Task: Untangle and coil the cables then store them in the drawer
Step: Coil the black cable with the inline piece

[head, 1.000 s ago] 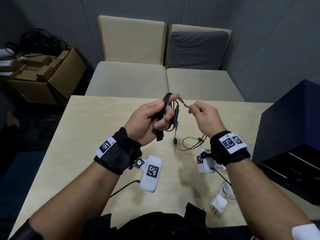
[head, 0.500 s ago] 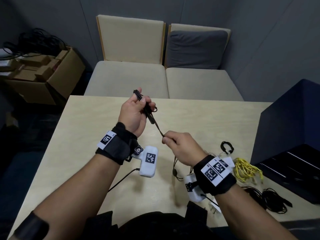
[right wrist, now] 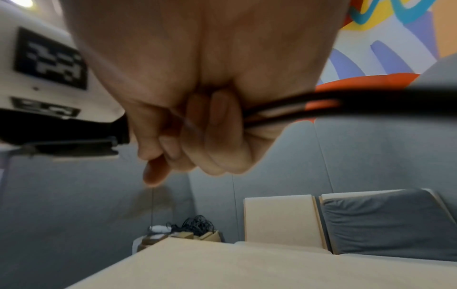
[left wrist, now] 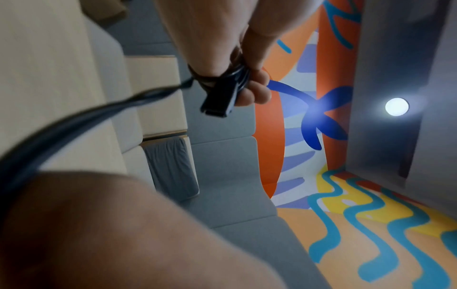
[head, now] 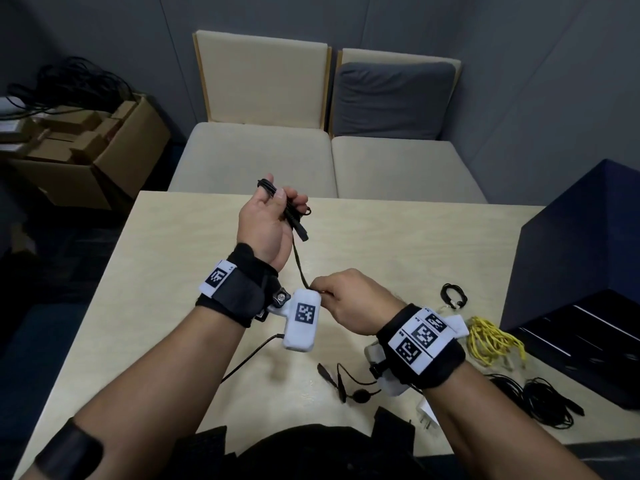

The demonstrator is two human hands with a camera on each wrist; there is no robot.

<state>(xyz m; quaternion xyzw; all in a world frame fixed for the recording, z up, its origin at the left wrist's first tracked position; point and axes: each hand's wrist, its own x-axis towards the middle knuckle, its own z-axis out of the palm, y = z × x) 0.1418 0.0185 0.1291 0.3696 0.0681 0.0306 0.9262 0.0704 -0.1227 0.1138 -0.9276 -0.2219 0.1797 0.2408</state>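
Observation:
My left hand is raised over the far middle of the table and grips a bundle of thin black cable, wound round its fingers; a black plug sticks out below them. The cable runs taut down to my right hand, whose curled fingers pinch it near the left wrist camera. The cable's loose tail with a small round piece lies on the table under my right wrist. The open dark drawer is at the right.
A yellow cable bunch, a small black coil and a loose black cable pile lie on the table's right side. A white charger sits near the front edge. Two beige chairs stand beyond the wooden table; a cardboard box is at far left.
My right hand has drawn the cable down and toward me, from beside the left hand to near the left wrist. My left hand turned and kept the bundle raised.

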